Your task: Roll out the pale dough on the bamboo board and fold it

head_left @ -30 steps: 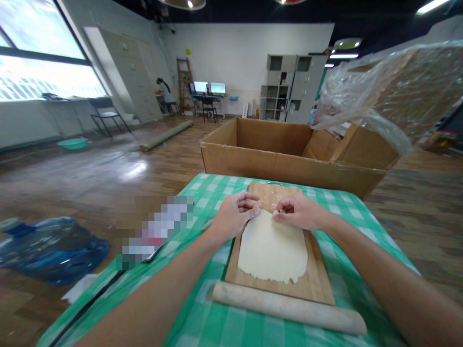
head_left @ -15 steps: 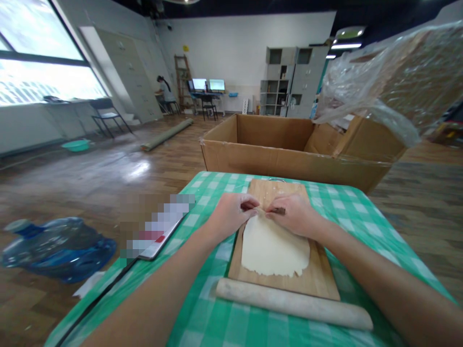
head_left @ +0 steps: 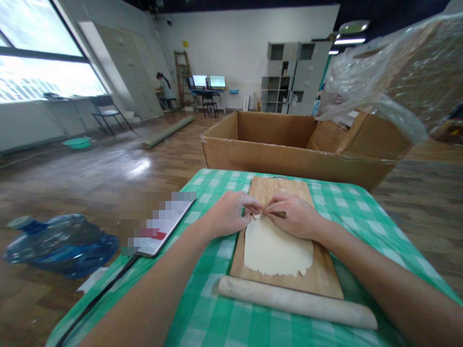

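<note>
A thin, pale sheet of dough (head_left: 278,248) with a ragged near edge lies flat on a wooden cutting board (head_left: 327,277). At its far edge, my left hand (head_left: 231,212) is closed, thumb and fingers pinching the dough near the far left corner. My right hand (head_left: 294,214) pinches close beside it, fingertips almost meeting the left ones. A small raised or folded bit of dough shows under the left fingertips. Both hands partly cover the far edge. A wooden rolling pin (head_left: 296,302) lies across the near end of the board.
A green checked tablecloth (head_left: 202,294) covers the table. At its left edge is a flat, partly blurred device (head_left: 166,231) with a black cable. A big cardboard box (head_left: 289,156) stands beyond, a water jug (head_left: 61,246) lies on the floor, and a person (head_left: 166,89) sits far back.
The fingers of my left hand have shifted slightly at the dough's far edge, and a small folded bit now shows beneath them. My right hand keeps its pinch; the view has moved slightly.
</note>
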Available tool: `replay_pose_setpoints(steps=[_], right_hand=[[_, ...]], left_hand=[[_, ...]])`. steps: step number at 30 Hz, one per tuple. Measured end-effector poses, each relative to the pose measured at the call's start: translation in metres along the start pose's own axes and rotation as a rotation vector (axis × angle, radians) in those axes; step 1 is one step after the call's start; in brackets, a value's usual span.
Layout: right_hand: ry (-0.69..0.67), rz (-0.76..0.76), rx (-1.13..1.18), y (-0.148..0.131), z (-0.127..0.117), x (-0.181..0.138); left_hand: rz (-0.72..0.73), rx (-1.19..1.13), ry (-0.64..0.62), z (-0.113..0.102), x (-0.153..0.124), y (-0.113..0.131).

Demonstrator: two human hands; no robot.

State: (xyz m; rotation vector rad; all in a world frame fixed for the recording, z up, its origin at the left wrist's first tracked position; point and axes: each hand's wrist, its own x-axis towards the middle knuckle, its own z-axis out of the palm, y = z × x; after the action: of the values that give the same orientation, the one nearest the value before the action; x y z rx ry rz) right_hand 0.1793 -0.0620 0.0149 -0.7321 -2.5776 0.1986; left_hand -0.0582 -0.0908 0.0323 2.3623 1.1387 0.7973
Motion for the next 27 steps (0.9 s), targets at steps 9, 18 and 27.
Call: replay_pose_setpoints(steps=[9, 18, 27], right_hand=[[-0.044, 0.020, -0.044, -0.009, -0.006, -0.001], [-0.103, 0.021, -0.068, -0.014, -0.010, -0.002], [-0.126, 0.031, -0.047, -0.014, -0.017, -0.002]], left_hand=[[-0.169, 0.045, 0.070, 0.001, 0.003, -0.002], [-0.171, 0.084, -0.033, 0.004, 0.004, -0.004], [-0.233, 0.005, -0.027, 0.005, 0.003, -0.006]])
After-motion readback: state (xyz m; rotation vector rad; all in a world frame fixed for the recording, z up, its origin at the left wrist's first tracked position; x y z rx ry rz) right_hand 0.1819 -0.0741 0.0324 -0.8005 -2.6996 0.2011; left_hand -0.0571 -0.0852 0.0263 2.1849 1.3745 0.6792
